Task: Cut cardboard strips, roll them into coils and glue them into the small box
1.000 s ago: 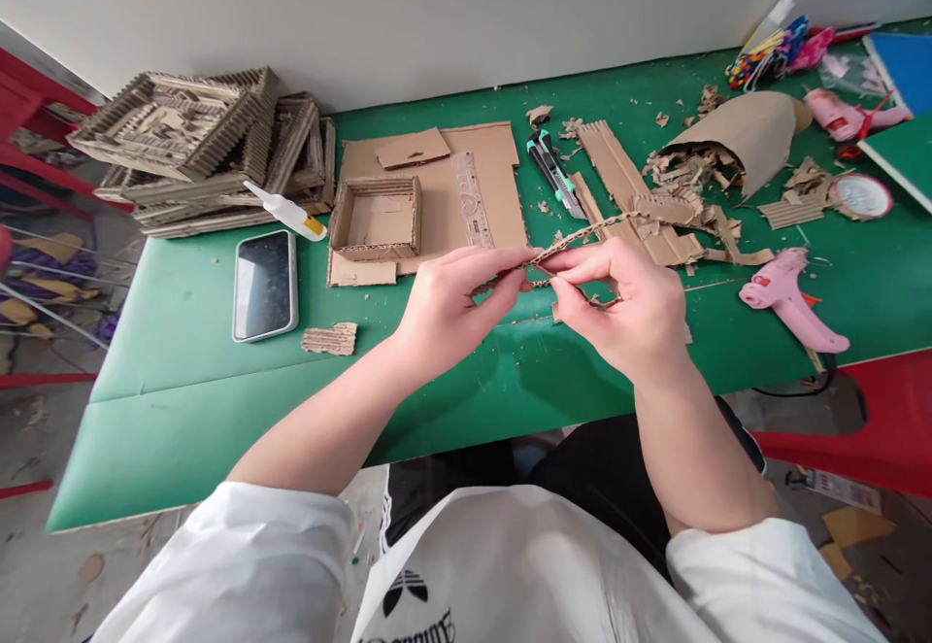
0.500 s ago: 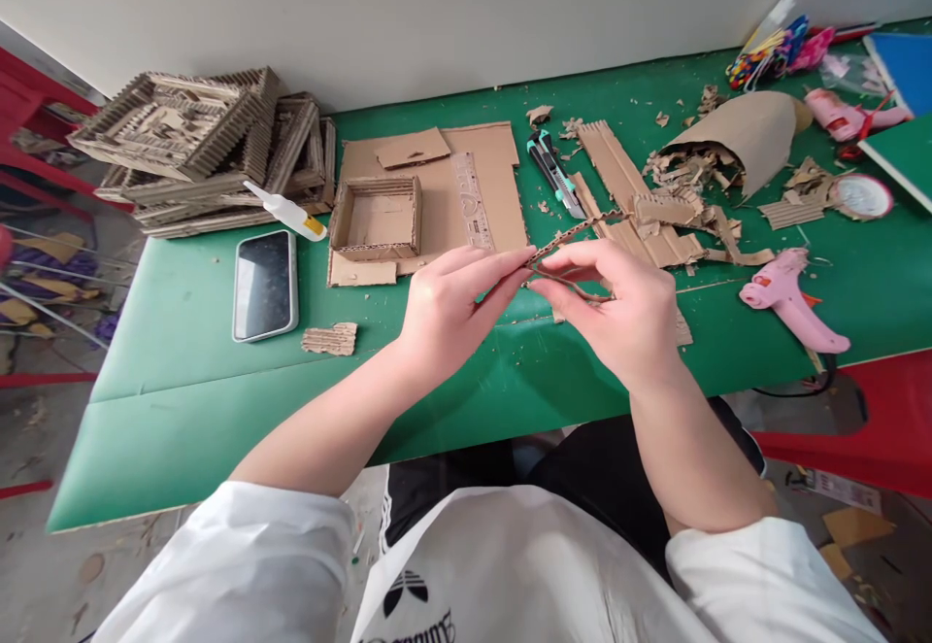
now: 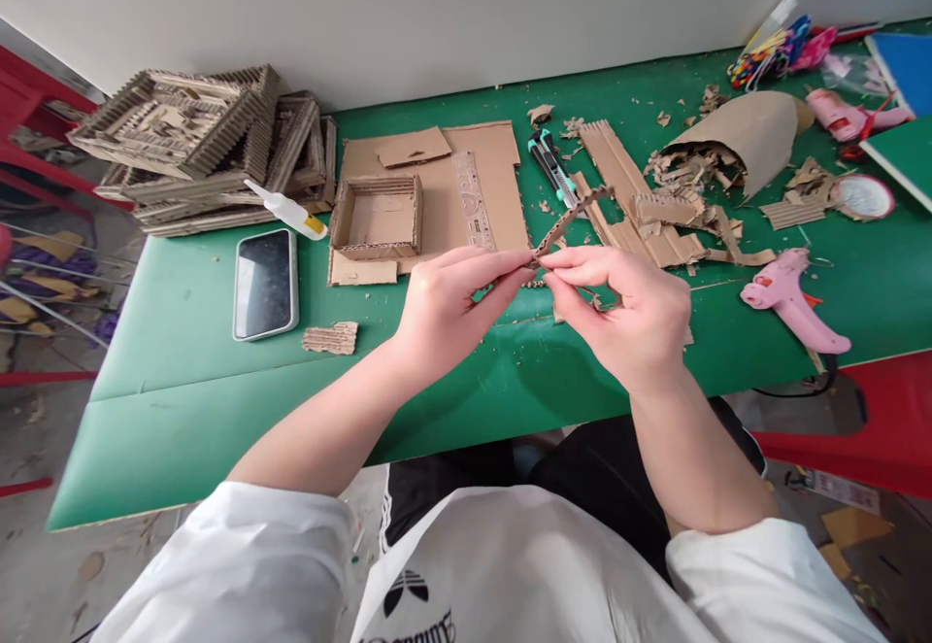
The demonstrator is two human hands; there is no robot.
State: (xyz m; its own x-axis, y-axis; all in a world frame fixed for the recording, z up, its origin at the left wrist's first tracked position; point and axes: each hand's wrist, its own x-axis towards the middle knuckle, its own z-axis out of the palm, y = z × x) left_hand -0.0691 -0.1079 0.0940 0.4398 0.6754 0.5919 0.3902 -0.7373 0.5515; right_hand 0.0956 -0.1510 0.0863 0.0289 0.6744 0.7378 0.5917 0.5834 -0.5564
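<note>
Cardboard strip (image 3: 564, 223): held above the table (image 3: 240, 420) between both hands; narrow, bent, with a loose end rising toward the knife (image 3: 551, 167).
Left hand (image 3: 451, 308): clamped on the near part of the strip, with thumb and fingertips together.
Right hand (image 3: 630, 318): nearly touching the left at the fingertips; apparently pinching the same strip between thumb and forefinger, exact grip too small to tell.
Under the fingers: more thin cardboard edges; impossible to tell if part of the same strip.
Box (image 3: 375, 250): seemingly built up already, with walls closed in a square; set down on the cardboard sheet (image 3: 502, 157), near the ruler (image 3: 472, 198), well apart from the fingers.
Corrugated pieces (image 3: 618, 162): lying beyond the right hand, some with bare ridges, apparently torn or peeled already.
Strip work: judged unfinished; in hand, loose at the far end, joined to nothing visible.
Tools: lying unheld; knife beyond the hands, pink glue gun (image 3: 793, 301) to the right, glue bottle (image 3: 283, 211) beside the phone (image 3: 266, 286).
</note>
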